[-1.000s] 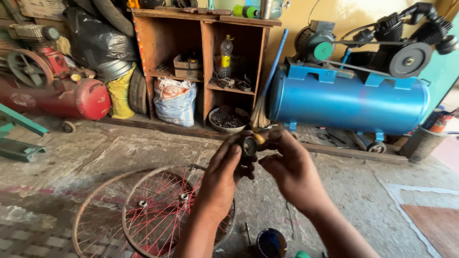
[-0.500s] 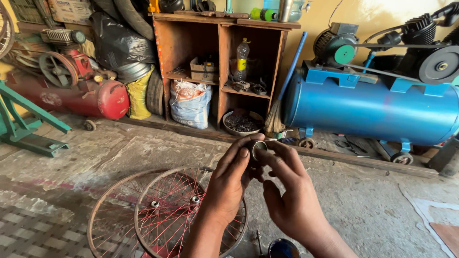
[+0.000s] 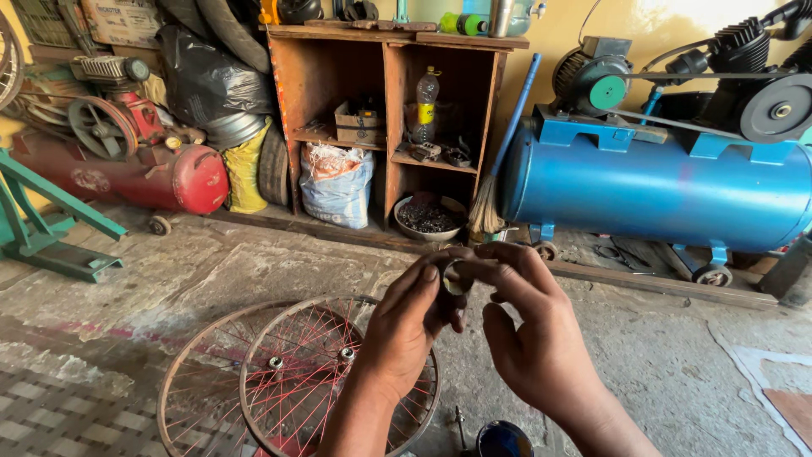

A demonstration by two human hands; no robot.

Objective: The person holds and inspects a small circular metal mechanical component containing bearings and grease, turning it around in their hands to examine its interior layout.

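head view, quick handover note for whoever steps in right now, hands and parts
Left hand and right hand are raised together, fingertips pinching a small metal ring between them. Two spoked bicycle wheels lie flat on the concrete floor below, overlapping. A small dark tin sits by the right wrist. Ring not yet fitted to either wheel, as far as visible.

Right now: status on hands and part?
Left hand and right hand both pinch small round metal ring. Two red-spoked bicycle wheels on concrete floor below. Nothing obstructing.

Both hands, left (image 3: pixel 412 326) and right (image 3: pixel 529 326), raised together, fingertips pinching.
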